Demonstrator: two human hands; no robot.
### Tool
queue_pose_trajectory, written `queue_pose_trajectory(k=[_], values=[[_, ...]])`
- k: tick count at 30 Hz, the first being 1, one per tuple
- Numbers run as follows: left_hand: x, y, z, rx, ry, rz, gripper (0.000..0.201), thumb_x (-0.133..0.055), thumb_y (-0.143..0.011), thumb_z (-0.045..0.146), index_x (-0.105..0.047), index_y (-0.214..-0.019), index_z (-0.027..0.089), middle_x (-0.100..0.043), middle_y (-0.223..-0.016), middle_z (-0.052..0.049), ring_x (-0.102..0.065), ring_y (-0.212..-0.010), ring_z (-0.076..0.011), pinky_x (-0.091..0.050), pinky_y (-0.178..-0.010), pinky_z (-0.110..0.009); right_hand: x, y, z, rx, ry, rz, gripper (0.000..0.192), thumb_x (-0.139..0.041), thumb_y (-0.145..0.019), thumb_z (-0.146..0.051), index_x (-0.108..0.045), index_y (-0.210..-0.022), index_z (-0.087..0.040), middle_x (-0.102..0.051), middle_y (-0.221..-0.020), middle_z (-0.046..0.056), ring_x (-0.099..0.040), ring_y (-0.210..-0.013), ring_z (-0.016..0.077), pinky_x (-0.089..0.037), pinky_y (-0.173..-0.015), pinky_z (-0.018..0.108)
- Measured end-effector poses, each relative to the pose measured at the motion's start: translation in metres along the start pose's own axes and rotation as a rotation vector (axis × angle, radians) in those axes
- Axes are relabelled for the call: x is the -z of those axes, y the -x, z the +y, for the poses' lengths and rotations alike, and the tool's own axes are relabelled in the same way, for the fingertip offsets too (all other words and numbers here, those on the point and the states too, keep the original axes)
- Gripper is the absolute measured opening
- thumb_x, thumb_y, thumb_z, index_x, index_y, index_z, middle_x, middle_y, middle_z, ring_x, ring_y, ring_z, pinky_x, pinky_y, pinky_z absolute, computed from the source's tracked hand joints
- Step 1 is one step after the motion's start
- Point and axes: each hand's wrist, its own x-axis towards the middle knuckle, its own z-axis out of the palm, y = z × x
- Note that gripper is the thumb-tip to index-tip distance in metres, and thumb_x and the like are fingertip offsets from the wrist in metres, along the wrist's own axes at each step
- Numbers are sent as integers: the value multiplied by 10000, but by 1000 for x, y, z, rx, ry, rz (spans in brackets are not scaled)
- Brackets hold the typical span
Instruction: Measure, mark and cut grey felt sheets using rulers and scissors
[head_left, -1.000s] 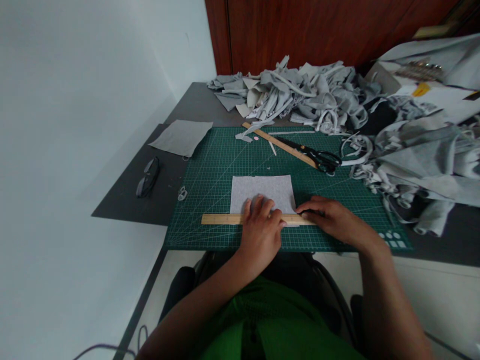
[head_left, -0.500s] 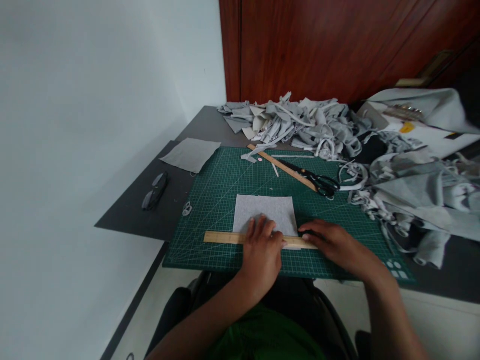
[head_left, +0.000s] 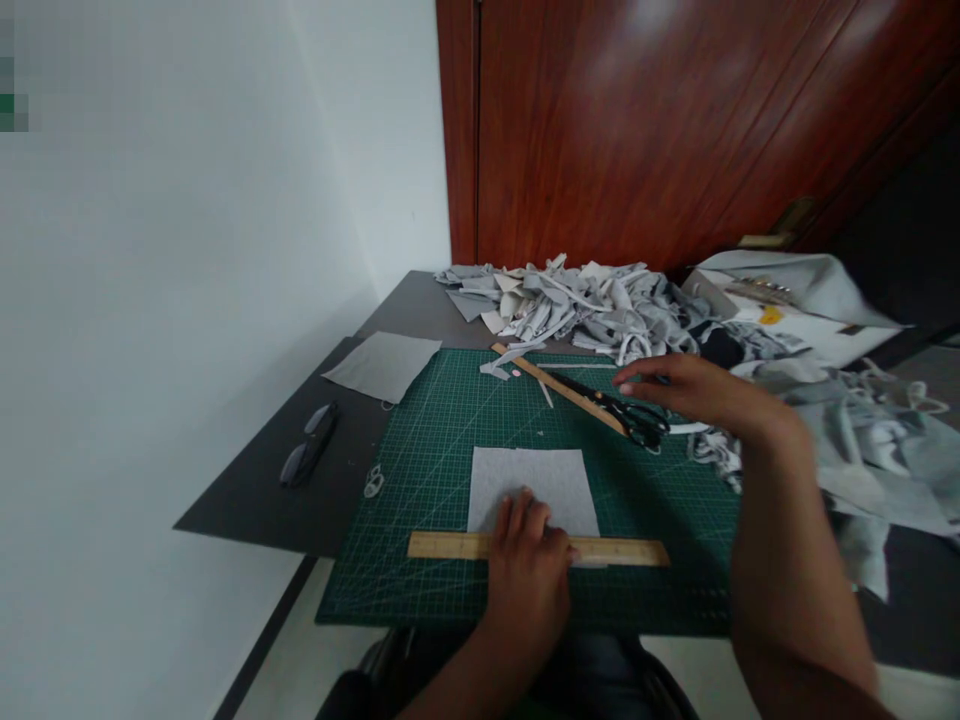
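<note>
My left hand [head_left: 527,565] lies across a wooden ruler [head_left: 450,545], pressing it down with fingers spread forward. Beneath them is a light grey, nearly square piece of fabric [head_left: 529,468]; a thin strip of it shows below the ruler. Raised off the mat near a pair of black-handled scissors [head_left: 642,424], my right hand [head_left: 675,388] has its thumb and fingers drawn together. A small dark thing shows between them, too hidden to name. The scissors rest over a second wooden ruler [head_left: 525,368], which lies slantwise.
A green cutting mat [head_left: 427,480] covers much of the dark table. Grey fabric scraps [head_left: 555,300] are heaped at the back and right, beside a white box [head_left: 814,335]. On the left lie eyeglasses [head_left: 307,447] and another grey fabric piece [head_left: 386,365]. A white wall borders the left.
My right hand has lifted from the right end of the ruler, up and away toward the scissors. The left hand stays on the ruler. The view has tilted upward.
</note>
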Motion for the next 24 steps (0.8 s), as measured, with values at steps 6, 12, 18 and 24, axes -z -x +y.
queue_pose_trajectory(k=[6,12,18,24], values=[[-3,1,-3,-12,11,6,116,-655,-880,114,-728,-872,203,-680,-1169,-56,-557,-1361,-341,-411,-1207,-636,-56,-26,55,-92,60,-45,238,-653,-894,-346,-798,-1034,-219,-807,-964,38,-731,-864,230,-526,-768,308],[-1,0,-3,-8,18,5,140,-647,-864,95,-719,-855,214,-680,-1173,-51,-562,-1354,-338,-410,-1211,-638,-100,-29,53,-279,341,-64,275,-674,-937,-445,-752,-1021,-195,-797,-954,100,-741,-890,252,-475,-717,299],[-1,2,-2,0,20,-2,143,-659,-853,90,-712,-873,221,-677,-1185,-41,-547,-1374,-338,-404,-1227,-628,-118,-32,46,-402,452,25,257,-582,-1009,-358,-724,-1003,-144,-784,-1006,205,-753,-963,307,-478,-741,331],[-1,1,-3,-5,23,0,139,-668,-856,91,-718,-865,221,-675,-1163,-38,-555,-1368,-339,-411,-1221,-636,-121,-33,52,-424,403,44,217,-587,-996,-346,-715,-997,-171,-791,-1028,159,-748,-955,274,-458,-713,306]])
